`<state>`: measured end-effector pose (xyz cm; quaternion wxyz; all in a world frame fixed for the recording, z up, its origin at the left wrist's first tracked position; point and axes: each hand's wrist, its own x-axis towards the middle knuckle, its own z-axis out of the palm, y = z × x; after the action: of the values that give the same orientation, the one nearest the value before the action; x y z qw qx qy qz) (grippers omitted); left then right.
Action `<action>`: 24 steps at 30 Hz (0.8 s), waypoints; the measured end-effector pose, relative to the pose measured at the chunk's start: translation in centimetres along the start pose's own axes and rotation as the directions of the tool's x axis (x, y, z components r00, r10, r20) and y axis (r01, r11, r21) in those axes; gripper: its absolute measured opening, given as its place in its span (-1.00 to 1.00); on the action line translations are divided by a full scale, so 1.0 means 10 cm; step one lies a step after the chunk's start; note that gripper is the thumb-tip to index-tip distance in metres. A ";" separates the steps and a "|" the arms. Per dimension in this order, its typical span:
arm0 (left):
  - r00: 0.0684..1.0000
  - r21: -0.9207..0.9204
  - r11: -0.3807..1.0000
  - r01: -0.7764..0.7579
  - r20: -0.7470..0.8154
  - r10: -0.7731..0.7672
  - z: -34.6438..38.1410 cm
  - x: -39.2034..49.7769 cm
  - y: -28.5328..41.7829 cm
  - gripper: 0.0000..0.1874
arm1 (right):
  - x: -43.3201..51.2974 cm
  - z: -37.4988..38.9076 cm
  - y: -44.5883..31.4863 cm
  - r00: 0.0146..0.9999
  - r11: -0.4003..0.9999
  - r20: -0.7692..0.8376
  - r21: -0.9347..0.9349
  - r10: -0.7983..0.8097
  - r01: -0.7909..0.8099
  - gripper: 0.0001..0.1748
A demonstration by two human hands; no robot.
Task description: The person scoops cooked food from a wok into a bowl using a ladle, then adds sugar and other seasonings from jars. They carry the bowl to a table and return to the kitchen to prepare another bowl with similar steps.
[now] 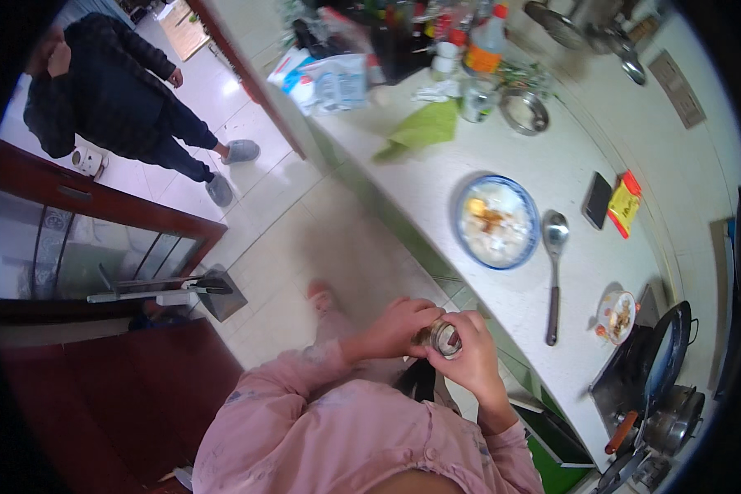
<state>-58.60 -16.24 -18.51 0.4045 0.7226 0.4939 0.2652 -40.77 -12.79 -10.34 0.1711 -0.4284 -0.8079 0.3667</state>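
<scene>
In front of my torso, between both hands, is a small clear glass jar [446, 339] with something dark red-brown showing in its round end. My left hand [398, 327] wraps around one end of it. Around the rim side curl the fingers of my right hand [472, 352]. Part of the jar is hidden by my fingers. On the counter beyond my hands sits a blue-rimmed bowl [497, 253] of white powdery food with a yellow lump and brown powder on top. A large metal spoon [554, 272] with a dark handle lies beside that bowl.
A small patterned bowl [606, 318], a phone [596, 200] and a yellow-red packet [625, 207] stand along the counter [426, 197]. A wok [664, 358] is at the stove. Bottles [485, 43] crowd the back. A person [123, 92] stands beyond the doorway; a dustpan [222, 293] is on the floor.
</scene>
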 end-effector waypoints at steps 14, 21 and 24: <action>0.829 -0.974 0.211 0.078 -0.054 -0.556 -1.93 0.73 -2.41 -0.42 | 0.95 1.97 -0.40 0.957 0.947 -0.094 -0.147 0.275 -0.286 -0.47; 0.764 -0.985 -0.089 -0.148 -0.057 -0.642 -1.95 1.05 -2.58 -0.53 | 1.32 2.44 0.23 0.903 0.875 0.026 -0.258 0.429 -0.409 -0.44; 0.811 -0.963 -0.215 -0.160 -0.004 -0.585 -1.93 1.10 -2.73 -0.55 | 1.54 2.59 0.43 0.912 0.887 0.075 -0.276 0.404 -0.371 -0.45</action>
<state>-83.22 5.28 -31.53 0.7077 -0.0463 0.3168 0.6299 -62.48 -10.18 -31.47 -0.0155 -0.5749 -0.7558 0.3131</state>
